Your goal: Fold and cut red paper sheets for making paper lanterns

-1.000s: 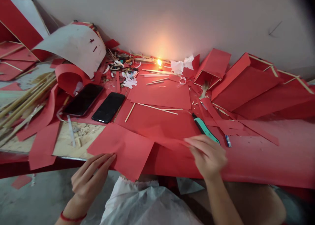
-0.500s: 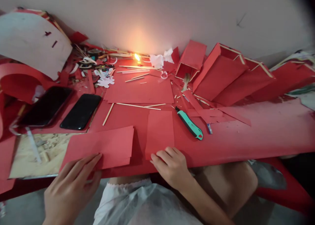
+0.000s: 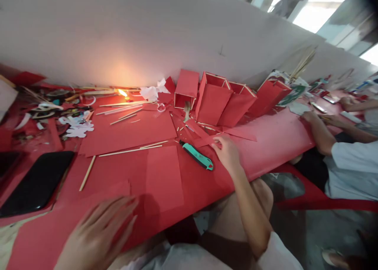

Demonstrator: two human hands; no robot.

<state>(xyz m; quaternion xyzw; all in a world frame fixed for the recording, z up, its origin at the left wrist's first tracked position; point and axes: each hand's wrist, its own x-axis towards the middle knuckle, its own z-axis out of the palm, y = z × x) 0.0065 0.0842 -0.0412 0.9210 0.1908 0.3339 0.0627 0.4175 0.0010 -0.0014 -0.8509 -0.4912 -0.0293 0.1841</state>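
My left hand (image 3: 99, 230) lies over the stacked red paper sheets (image 3: 79, 207) at the lower left. Its fingers are stretched out and slightly blurred. My right hand (image 3: 228, 152) reaches over the red paper strips (image 3: 201, 130), fingers bent and fingertips drawn together. Whatever lies between them is hidden. Just left of that hand is a teal and black utility knife (image 3: 197, 155). A folded red paper piece (image 3: 163, 179) rests flat between my hands, touched by neither. Thin wooden sticks (image 3: 131, 150) lie beyond it.
A flame (image 3: 122, 93) burns near the wall. Red paper boxes (image 3: 214, 100) with stick frames lean at the back, a brush (image 3: 186, 110) before them. Paper scraps (image 3: 78, 126) clutter the left, above a black phone (image 3: 38, 181). Another person's arm (image 3: 319, 134) rests at the table's far right.
The view has swung right, showing another person. My right hand has left the folded red paper and moved right, past the utility knife. My left hand stays over the sheets.
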